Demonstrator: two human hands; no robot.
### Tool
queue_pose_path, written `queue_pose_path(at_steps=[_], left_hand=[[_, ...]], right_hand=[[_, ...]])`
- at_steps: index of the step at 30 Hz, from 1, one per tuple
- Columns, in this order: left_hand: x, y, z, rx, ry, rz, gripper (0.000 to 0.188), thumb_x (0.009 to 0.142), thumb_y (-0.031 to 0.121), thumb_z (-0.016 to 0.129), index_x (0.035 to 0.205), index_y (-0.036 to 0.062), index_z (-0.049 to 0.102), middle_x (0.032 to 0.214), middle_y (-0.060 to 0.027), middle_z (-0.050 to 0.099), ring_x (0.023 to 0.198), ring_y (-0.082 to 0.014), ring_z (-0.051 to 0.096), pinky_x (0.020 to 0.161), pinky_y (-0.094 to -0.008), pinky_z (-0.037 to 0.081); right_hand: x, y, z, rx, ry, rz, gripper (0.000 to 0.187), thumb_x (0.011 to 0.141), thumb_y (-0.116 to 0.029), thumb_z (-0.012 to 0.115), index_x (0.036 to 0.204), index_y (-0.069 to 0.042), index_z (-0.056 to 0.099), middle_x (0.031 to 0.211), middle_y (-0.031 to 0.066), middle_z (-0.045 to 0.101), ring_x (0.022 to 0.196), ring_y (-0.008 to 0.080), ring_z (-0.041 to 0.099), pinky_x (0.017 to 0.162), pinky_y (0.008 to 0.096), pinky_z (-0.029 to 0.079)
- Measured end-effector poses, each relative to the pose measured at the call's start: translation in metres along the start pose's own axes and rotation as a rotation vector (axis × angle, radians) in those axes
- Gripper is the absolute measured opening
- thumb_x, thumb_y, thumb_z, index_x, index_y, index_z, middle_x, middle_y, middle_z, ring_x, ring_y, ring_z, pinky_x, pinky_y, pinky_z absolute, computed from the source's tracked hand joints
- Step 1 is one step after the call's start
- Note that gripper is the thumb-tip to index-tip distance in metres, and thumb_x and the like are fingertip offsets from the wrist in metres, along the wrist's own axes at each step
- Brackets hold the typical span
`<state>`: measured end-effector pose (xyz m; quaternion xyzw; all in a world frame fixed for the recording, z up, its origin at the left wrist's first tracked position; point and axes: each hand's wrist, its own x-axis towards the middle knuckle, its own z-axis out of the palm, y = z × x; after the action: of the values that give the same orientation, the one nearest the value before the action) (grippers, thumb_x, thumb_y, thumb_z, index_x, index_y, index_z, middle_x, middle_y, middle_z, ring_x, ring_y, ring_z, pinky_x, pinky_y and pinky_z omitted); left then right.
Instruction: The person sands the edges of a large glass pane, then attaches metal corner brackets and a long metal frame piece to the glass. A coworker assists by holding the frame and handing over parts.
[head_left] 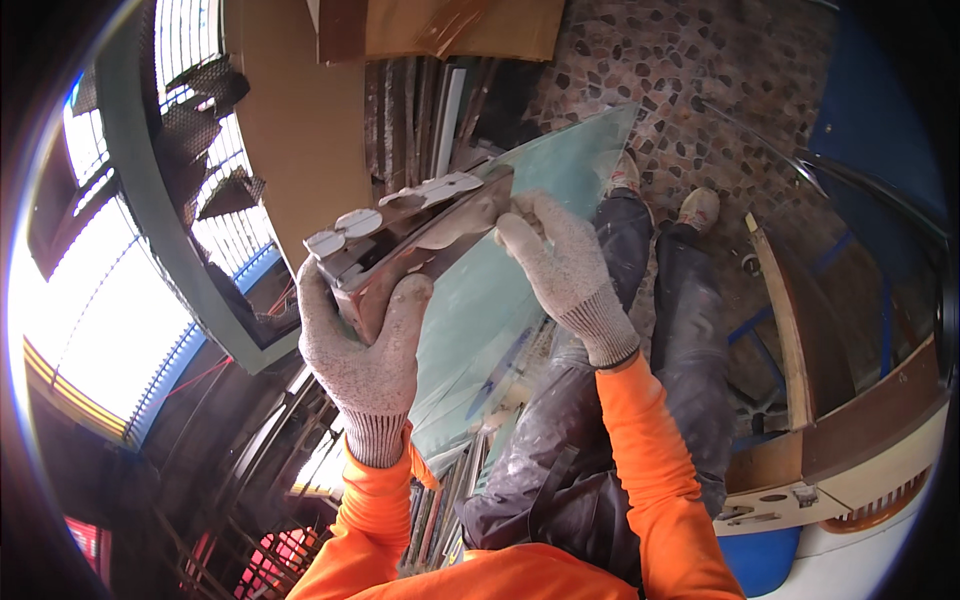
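With our gloved left hand (358,355), we grip the near left end of a long metal piece (410,240) between thumb and fingers. Our gloved right hand (568,275) curls at its far right end; whether it pinches, we cannot tell. The piece overlaps a greenish glass sheet (455,360) in our view, left of our legs (690,350).

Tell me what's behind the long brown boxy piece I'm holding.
Past its upper edge, a flat tan panel; past the lower, a pale green glassy sheet. What the brown piece covers is hidden.
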<state>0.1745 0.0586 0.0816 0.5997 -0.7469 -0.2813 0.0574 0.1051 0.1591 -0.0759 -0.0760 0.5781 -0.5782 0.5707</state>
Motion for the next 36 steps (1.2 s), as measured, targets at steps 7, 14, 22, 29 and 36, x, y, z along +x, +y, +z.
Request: queue_pose_path(at_steps=[7,14,22,29,36], left_hand=[[0.000,-0.009,0.001,0.100,0.045,0.050,0.061,0.083,-0.001,0.075,0.138,-0.0098,0.051,0.096,-0.0087,0.074,0.088,-0.0121,0.067,0.084,-0.0269,0.054],[0.003,-0.011,-0.001,0.033,0.014,0.084,0.059,0.080,0.001,0.077,0.134,-0.0063,0.055,0.100,-0.0108,0.073,0.090,-0.0132,0.067,0.085,-0.0284,0.054],[0.001,-0.009,-0.008,-0.017,-0.055,0.049,0.069,0.075,0.004,0.085,0.137,-0.0020,0.055,0.106,-0.0097,0.074,0.099,-0.0143,0.068,0.093,-0.0310,0.054],[0.000,-0.024,-0.013,-0.191,-0.050,0.134,0.074,0.074,0.000,0.086,0.141,-0.0033,0.055,0.117,-0.0115,0.072,0.101,-0.0124,0.067,0.094,-0.0294,0.054],[-0.001,-0.037,-0.022,-0.001,-0.004,0.179,0.078,0.073,0.014,0.096,0.141,-0.0029,0.059,0.129,-0.0146,0.071,0.115,-0.0190,0.070,0.099,-0.0343,0.056]], right_hand=[[0.007,-0.005,-0.005,-0.196,-0.002,-0.111,0.031,0.100,-0.032,0.064,0.108,-0.002,0.064,0.088,0.0170,0.064,0.080,0.0332,0.065,0.076,0.0420,0.052],[0.016,-0.001,-0.002,-0.168,-0.037,-0.185,0.032,0.096,-0.031,0.070,0.106,-0.001,0.065,0.083,0.0159,0.065,0.075,0.0278,0.065,0.074,0.0391,0.052],[0.022,-0.009,-0.008,-0.138,-0.113,-0.086,0.039,0.091,-0.034,0.075,0.110,-0.001,0.071,0.086,0.0102,0.069,0.077,0.0202,0.063,0.075,0.0335,0.051],[0.022,-0.004,0.001,-0.136,-0.031,-0.173,0.045,0.091,-0.038,0.078,0.114,0.000,0.070,0.090,0.0095,0.069,0.080,0.0185,0.063,0.078,0.0328,0.052],[0.010,-0.009,0.012,-0.323,0.003,-0.124,0.051,0.091,-0.041,0.079,0.120,-0.001,0.063,0.097,0.0081,0.066,0.088,0.0179,0.063,0.083,0.0328,0.052]])
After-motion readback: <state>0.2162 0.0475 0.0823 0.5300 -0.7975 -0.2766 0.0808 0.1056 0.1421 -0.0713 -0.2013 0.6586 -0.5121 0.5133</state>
